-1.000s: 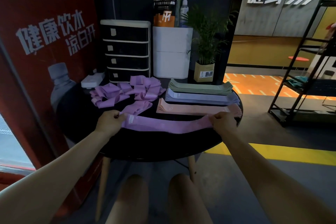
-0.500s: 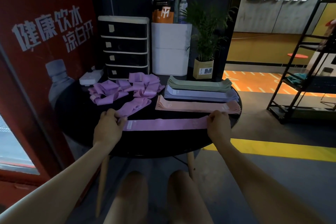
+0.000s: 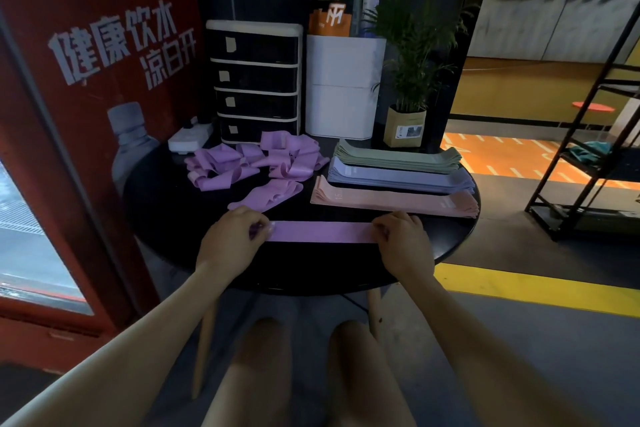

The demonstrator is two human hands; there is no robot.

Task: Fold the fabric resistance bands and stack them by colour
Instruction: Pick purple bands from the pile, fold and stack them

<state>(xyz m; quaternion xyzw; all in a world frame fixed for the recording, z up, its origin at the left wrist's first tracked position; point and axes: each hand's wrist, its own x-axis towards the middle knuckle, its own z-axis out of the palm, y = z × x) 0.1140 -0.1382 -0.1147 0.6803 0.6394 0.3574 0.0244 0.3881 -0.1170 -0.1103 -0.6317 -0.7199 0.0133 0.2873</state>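
Purple fabric, one flattened resistance band [image 3: 320,231], is lying taut across the near edge of the round black surface [image 3: 311,274], with the left hand [image 3: 231,239] pinching one end and the right hand [image 3: 403,242] pinching the other, fingers curled over the cloth. To fold well, the edges should be lining up squarely and the two layers lying flat, judging by the neat stacks beyond the right hand: peach [image 3: 394,199], lilac [image 3: 398,177] and green [image 3: 398,158], each one behind the last. Beyond the left hand, a loose heap of purple bands [image 3: 256,163] is awaiting folding, one stray band [image 3: 266,196] reaching almost to the left knuckles and possibly crowding the purple stack's place. A drawer unit [image 3: 254,81], white bin [image 3: 344,85] and potted plant [image 3: 407,80] are standing further back, well apart.
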